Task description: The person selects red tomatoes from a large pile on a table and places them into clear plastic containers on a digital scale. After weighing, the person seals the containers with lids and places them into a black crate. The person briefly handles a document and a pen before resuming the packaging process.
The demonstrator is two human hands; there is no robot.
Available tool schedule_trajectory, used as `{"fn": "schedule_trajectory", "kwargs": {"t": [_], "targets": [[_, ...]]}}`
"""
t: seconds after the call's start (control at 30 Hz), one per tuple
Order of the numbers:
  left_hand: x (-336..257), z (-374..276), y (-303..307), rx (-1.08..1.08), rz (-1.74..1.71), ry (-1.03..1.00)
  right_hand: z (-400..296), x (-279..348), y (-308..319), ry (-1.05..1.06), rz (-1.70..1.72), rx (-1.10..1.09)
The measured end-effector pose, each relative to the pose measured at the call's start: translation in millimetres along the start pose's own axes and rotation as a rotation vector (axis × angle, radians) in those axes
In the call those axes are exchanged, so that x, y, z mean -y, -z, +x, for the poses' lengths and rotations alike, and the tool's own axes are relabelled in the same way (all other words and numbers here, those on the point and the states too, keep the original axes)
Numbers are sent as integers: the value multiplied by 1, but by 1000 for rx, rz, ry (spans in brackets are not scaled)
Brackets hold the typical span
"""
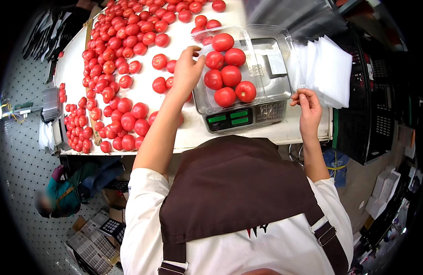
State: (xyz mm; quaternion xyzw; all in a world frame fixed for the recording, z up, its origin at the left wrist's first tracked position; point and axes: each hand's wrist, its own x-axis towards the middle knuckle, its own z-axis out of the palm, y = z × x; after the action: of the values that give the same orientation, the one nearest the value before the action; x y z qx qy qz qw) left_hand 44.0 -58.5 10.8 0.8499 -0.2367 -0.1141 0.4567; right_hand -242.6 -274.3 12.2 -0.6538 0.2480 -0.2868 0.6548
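Note:
A clear plastic clamshell container [211, 105] rests on the metal pan of a digital scale [245, 118]. Several red tomatoes [231, 75] lie in its left half. The hinged clear lid [271, 90] spreads to the right over the rest of the pan. My left hand [189, 67] is at the container's left edge, fingers curved and apart from the thumb, with nothing visible between them. Thumb and fingertips of my right hand [307, 103] pinch the lid's near right corner.
Many loose tomatoes [129, 41] cover the left of the white table [187, 137], with a wooden strip [88, 34] among them. White foam sheets [330, 72] stand right of the scale. Black crates [366, 103] are stacked farther right. A person [67, 196] is at the lower left.

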Motion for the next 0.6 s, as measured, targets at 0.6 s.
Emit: {"fn": "schedule_trajectory", "kwargs": {"t": [0.6], "targets": [[-21,8,-9,101,165,-53,-4,-4,-9,-10,2,4]]}}
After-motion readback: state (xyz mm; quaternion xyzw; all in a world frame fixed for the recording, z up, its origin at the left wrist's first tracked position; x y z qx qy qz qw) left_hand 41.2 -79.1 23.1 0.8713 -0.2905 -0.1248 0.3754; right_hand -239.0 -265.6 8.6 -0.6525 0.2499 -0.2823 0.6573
